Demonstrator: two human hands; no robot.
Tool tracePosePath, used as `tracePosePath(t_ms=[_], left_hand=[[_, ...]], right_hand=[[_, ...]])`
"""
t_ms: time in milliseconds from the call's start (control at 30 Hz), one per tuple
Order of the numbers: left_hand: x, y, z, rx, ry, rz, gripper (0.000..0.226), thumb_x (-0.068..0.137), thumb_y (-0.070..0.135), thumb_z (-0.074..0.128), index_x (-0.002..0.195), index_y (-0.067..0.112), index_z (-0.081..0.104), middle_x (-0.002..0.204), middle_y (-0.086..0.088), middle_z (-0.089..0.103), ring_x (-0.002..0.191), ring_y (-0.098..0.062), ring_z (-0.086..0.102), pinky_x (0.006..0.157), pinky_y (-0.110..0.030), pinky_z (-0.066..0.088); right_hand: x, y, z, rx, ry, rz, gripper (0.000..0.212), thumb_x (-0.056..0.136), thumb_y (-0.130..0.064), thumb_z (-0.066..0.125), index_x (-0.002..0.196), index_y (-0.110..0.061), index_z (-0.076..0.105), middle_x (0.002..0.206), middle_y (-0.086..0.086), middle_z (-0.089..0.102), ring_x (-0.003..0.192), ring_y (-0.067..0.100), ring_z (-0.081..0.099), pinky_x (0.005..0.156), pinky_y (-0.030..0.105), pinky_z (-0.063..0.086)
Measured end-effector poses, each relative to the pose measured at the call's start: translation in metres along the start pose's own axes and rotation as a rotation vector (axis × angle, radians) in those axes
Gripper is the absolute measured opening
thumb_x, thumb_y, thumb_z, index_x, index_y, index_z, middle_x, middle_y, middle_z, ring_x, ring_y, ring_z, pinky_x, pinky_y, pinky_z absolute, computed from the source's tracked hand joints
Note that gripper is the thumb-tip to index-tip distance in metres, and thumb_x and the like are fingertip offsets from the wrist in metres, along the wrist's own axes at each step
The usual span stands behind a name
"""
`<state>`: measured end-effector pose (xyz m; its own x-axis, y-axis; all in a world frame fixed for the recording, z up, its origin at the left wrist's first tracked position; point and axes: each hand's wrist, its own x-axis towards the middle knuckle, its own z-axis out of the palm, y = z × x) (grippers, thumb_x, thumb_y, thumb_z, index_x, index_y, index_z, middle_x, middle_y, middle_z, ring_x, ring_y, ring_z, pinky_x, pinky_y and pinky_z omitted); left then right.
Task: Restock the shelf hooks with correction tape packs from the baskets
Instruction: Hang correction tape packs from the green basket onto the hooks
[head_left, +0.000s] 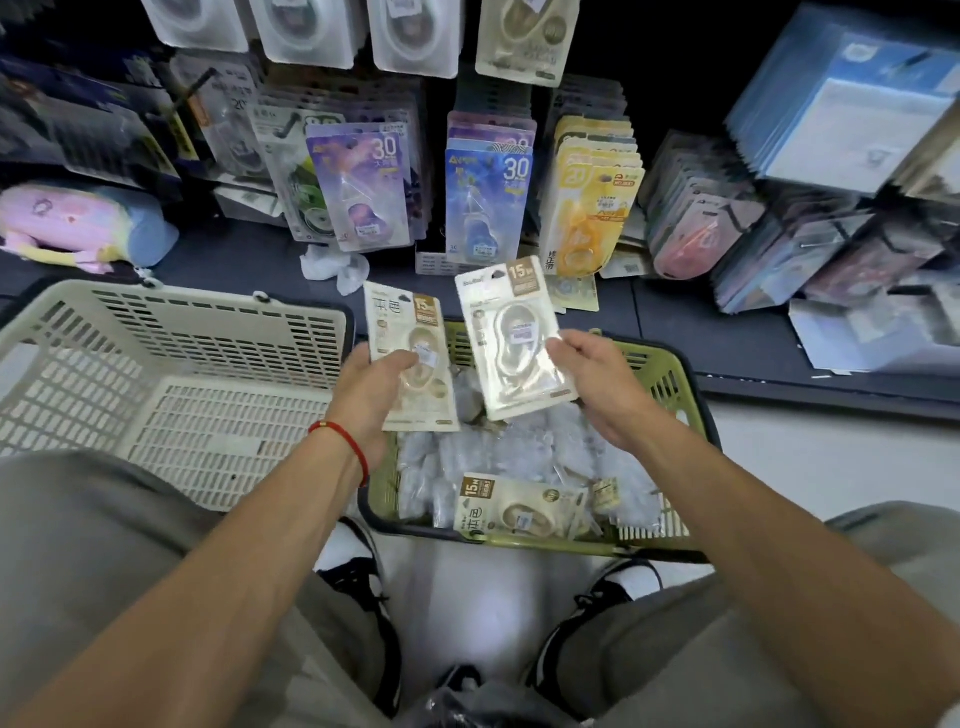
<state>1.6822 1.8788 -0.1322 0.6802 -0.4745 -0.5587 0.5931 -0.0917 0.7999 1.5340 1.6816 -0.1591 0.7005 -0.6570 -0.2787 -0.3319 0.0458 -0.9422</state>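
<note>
The left hand grips one cream pack at its lower half, thumb across the front, fingers hidden behind. The right hand pinches a second cream pack by its right edge, thumb on the front. So two packs are held, one in each hand, side by side in the middle of the frame and just apart, both above the far end of the green basket. Each pack has its long axis running up the frame, header end with the "15" label pointing toward the shelf; the right one tilts slightly to the left at its top.

A third cream pack lies flat in the green basket near its near rim, long axis across the frame, "15" end to the left, on a heap of clear wrapped items.

Both forearms reach in from the lower corners and converge at centre. The left wrist wears a red cord.

There are two baskets: the green one at centre and a white basket at left, touching or just beside it.

In the upper half, hanging rows of packs show: purple, blue and yellow, with one cream pack on a hook at the top. A pastel plush item lies at far left on the shelf base.
</note>
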Motion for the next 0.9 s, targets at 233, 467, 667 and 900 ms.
tracePosePath(t_ms=[233,467,667,900], left_hand=[[-0.008,-0.030,0.015,-0.017,-0.316,-0.058,0.049,0.091,-0.004,0.072,0.138,0.006,0.063,0.129,-0.021,0.073,0.115,-0.037,0.073,0.096,-0.054,0.060],[0.005,-0.022,-0.005,-0.090,-0.037,-0.043,0.060,0.085,-0.011,0.076,0.138,0.011,0.058,0.121,-0.010,0.077,0.104,-0.031,0.077,0.072,-0.047,0.065],[0.003,-0.023,-0.006,-0.119,-0.085,-0.028,0.068,0.085,-0.017,0.069,0.145,0.013,0.053,0.132,-0.012,0.072,0.117,-0.037,0.071,0.071,-0.045,0.063],[-0.007,-0.005,0.008,-0.110,-0.197,0.074,0.062,0.093,-0.001,0.073,0.142,0.029,0.051,0.130,-0.004,0.074,0.113,-0.037,0.073,0.074,-0.064,0.061]], right_hand=[[-0.025,0.016,0.026,-0.108,-0.165,0.022,0.016,0.103,-0.029,0.067,0.093,-0.018,0.075,0.086,-0.001,0.076,0.072,0.016,0.072,0.054,0.032,0.059],[-0.043,0.084,0.017,-1.285,-0.551,-0.095,0.045,0.100,-0.050,0.062,0.134,-0.021,0.054,0.124,0.004,0.067,0.111,0.025,0.064,0.089,0.037,0.050],[-0.040,0.086,0.017,-1.184,-0.539,-0.073,0.044,0.100,-0.049,0.061,0.131,-0.021,0.050,0.121,0.006,0.069,0.103,0.025,0.068,0.083,0.036,0.055],[-0.017,-0.014,-0.043,-0.246,-0.023,-0.123,0.029,0.093,-0.039,0.078,0.116,-0.032,0.063,0.107,-0.011,0.077,0.096,0.009,0.073,0.075,0.025,0.059]])
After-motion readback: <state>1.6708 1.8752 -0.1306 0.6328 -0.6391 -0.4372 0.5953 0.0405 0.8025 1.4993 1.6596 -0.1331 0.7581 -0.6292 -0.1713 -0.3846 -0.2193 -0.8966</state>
